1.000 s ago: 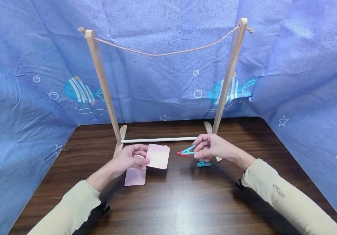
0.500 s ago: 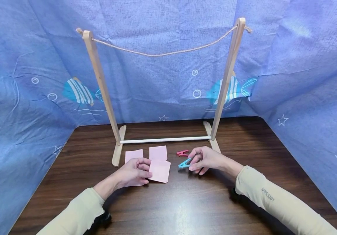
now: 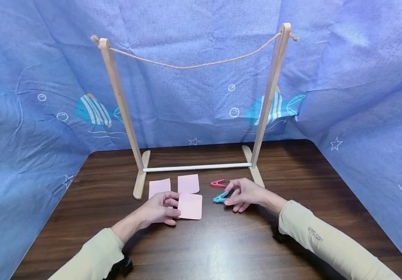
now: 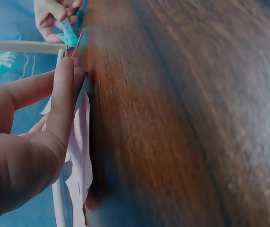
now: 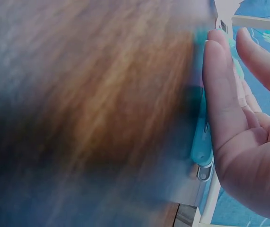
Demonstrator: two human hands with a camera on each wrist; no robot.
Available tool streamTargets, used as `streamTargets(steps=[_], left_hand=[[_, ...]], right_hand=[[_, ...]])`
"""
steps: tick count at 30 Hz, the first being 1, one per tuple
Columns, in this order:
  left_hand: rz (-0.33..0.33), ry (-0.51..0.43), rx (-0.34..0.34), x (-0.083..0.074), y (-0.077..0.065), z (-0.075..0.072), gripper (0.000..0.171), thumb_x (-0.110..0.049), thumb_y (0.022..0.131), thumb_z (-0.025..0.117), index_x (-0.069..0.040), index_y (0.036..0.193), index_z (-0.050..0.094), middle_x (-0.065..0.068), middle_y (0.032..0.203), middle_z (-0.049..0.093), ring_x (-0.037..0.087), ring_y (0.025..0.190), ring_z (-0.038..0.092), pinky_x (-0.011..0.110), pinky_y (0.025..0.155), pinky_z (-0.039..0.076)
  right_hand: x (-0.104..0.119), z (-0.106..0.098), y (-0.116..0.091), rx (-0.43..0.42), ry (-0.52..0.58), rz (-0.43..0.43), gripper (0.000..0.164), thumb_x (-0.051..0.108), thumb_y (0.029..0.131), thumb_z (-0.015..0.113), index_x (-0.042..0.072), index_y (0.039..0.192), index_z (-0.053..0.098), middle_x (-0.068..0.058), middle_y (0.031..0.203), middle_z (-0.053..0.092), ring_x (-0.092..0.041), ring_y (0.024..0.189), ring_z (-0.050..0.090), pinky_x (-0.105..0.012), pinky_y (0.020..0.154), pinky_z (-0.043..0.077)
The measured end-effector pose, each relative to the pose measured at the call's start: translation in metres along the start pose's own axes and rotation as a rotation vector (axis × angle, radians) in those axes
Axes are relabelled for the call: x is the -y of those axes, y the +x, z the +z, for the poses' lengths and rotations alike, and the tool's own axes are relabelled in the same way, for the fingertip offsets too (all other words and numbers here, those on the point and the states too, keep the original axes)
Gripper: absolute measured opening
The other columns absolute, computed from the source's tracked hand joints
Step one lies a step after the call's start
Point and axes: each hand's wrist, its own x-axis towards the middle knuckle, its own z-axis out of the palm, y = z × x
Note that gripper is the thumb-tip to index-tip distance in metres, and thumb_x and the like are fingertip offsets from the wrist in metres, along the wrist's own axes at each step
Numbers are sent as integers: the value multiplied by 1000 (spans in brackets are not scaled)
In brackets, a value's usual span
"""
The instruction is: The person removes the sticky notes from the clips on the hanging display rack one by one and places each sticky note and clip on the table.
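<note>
Between the thumb and fingers of my left hand is a square pink sheet, pinched by its left edge and held low over the table. Two more pink sheets show behind it, a back left sheet and a back middle sheet. My right hand pinches a light blue clothespin by its handle end, its nose pointing left toward the pink sheet. A red clothespin lies on the table just behind it. Another blue clothespin lies under my right hand in the right wrist view.
A wooden stand rises behind the hands, with a left post, a right post and a white crossbar. A slack rope hangs between the post tops. Blue fish-print cloth surrounds the brown table.
Both hands have come down and nearer, the left carrying the pink sheet, the right the blue clothespin. The right hand now covers the other blue clothespin. Over the last half second they barely move.
</note>
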Motion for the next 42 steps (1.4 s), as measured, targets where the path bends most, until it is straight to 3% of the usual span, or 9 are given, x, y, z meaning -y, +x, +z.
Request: streamTargets(steps=[5, 8, 24, 42], left_hand=[[16, 122, -8, -1, -2, 0, 58, 6, 90, 72, 9, 140, 43, 20, 114, 64, 27, 85, 72, 42, 67, 63], [15, 148, -13, -1, -1, 1, 58, 5, 90, 73, 8, 140, 44, 19, 114, 63, 27, 84, 72, 42, 66, 63], [-14, 128, -30, 0, -2, 0, 56, 5, 90, 72, 7, 140, 46, 19, 112, 58, 22, 81, 70, 40, 64, 63], [4, 72, 21, -13, -2, -7, 58, 1, 92, 72, 8, 142, 42, 22, 115, 59, 28, 89, 70, 34, 63, 62]], right_hand=[[-1, 0, 2, -26, -24, 32, 41, 15, 86, 84, 1, 115, 59, -14, 82, 74, -20, 58, 70, -35, 52, 61], [0, 1, 3, -31, -34, 38, 41, 15, 86, 84, 1, 116, 59, -14, 81, 74, -20, 57, 70, -35, 51, 60], [4, 2, 4, -24, -21, 19, 45, 13, 87, 83, 0, 123, 61, -14, 82, 74, -20, 58, 70, -37, 52, 61], [22, -14, -1, 23, -42, -7, 47, 16, 89, 81, -3, 126, 60, -24, 89, 72, -22, 65, 72, -40, 55, 62]])
